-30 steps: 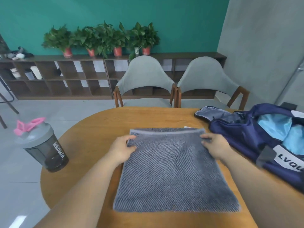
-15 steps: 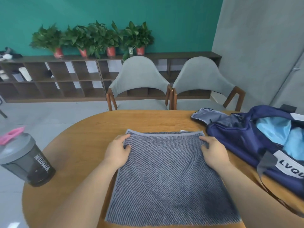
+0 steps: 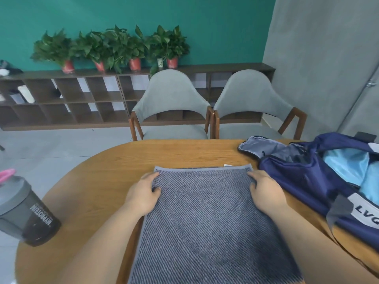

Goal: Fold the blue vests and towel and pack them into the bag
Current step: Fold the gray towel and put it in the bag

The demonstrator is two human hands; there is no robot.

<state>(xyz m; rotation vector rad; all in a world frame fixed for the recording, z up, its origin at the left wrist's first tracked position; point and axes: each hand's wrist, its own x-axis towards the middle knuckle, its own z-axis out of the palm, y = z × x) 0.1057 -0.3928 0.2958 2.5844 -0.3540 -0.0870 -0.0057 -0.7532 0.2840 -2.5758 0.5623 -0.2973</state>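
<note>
A grey-blue striped towel [image 3: 207,218] lies folded flat on the round wooden table [image 3: 102,181] in front of me. My left hand [image 3: 141,195] rests on its far left corner, thumb on top of the cloth. My right hand [image 3: 264,191] lies on the far right corner, fingers stretched toward the edge. To the right, a navy bag [image 3: 303,181] lies open, and light blue fabric [image 3: 348,162] shows inside it. The bag's right part runs out of view.
A dark shaker bottle [image 3: 26,212] with a grey lid and pink cap stands at the table's left edge. Two grey chairs [image 3: 172,103] face the far side of the table. Low shelves with potted plants [image 3: 114,48] line the green wall.
Both hands stay on the towel's far corners, now lying flatter on the cloth. The view has turned a little to the right, so the bottle sits further left.
</note>
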